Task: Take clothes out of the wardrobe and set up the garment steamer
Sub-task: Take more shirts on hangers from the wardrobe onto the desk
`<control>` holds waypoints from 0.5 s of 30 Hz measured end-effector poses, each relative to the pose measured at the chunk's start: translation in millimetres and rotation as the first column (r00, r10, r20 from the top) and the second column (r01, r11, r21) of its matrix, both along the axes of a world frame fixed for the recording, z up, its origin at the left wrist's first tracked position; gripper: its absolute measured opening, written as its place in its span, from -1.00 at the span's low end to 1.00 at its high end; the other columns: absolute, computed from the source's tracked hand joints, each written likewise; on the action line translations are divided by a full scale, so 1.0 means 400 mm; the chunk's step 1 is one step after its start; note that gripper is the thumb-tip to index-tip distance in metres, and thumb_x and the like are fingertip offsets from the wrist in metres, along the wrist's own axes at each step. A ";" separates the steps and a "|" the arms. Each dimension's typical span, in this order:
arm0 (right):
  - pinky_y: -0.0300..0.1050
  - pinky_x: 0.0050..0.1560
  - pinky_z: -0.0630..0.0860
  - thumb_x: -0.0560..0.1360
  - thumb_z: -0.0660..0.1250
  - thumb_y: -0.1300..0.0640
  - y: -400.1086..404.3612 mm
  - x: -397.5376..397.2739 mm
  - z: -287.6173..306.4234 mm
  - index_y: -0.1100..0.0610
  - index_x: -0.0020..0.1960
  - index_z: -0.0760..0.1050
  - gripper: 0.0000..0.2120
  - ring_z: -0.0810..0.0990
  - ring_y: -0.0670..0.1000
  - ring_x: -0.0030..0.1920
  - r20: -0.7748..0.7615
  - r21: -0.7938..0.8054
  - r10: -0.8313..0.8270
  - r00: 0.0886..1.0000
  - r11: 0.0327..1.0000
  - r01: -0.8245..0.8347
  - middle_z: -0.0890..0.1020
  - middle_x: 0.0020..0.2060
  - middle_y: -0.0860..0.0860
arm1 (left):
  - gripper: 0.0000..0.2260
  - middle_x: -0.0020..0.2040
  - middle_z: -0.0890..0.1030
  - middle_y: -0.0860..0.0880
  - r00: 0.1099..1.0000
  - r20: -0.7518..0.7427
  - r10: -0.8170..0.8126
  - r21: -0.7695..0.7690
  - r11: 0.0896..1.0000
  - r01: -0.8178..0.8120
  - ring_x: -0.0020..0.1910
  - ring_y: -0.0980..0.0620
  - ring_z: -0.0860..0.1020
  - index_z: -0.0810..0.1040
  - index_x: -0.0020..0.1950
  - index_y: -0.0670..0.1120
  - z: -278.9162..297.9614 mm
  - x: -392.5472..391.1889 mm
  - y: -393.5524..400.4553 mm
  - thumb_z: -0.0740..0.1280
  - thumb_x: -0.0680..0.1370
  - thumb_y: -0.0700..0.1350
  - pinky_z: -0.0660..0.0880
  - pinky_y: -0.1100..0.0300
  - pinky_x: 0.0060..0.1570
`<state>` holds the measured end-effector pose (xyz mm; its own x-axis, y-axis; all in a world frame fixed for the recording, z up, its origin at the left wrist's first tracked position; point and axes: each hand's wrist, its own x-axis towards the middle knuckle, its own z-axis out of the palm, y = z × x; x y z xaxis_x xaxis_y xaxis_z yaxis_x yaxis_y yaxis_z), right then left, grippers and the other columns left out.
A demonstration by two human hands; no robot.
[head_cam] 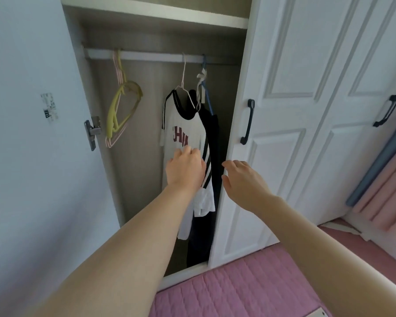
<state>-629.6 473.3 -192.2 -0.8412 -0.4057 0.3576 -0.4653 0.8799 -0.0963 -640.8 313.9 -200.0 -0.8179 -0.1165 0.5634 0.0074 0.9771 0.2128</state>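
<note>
The wardrobe stands open, with a white rail [151,56] across its top. From the rail hangs a white T-shirt [188,133] with dark red letters and black stripes, on a thin white hanger [183,76]. Behind it hangs a dark garment [212,138] on a blue hanger [206,92]. My left hand [185,170] rests against the front of the white T-shirt, fingers bent onto the cloth. My right hand [242,179] hovers open beside the edge of the closed door [238,156], close to the dark garment. No garment steamer is in view.
Empty yellow and pink hangers [121,106] dangle at the rail's left end. The open left door [32,133] stands at my left, its hinge [93,131] showing. Closed white doors with black handles [248,121] fill the right. A pink quilted bed [238,289] lies below; pink curtains [386,191] hang at the far right.
</note>
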 end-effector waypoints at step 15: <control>-0.07 0.10 0.48 0.62 0.11 0.23 -0.104 -0.256 0.121 0.24 0.37 0.31 -0.67 0.50 0.11 0.10 -0.089 -0.110 0.094 0.992 0.989 -0.104 0.49 0.18 0.15 | -0.60 0.35 0.34 -0.06 0.993 -0.033 -0.116 -0.164 0.980 0.110 0.26 -0.08 0.36 0.25 0.47 0.02 0.064 -0.270 -0.054 0.14 0.62 -0.05 0.40 0.04 0.11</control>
<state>-731.8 431.8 -143.9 -0.7640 -0.4381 0.4736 -0.5603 0.8145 -0.1504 -749.0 292.2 -174.3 -0.7957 0.0704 0.6016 0.1253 0.9909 0.0498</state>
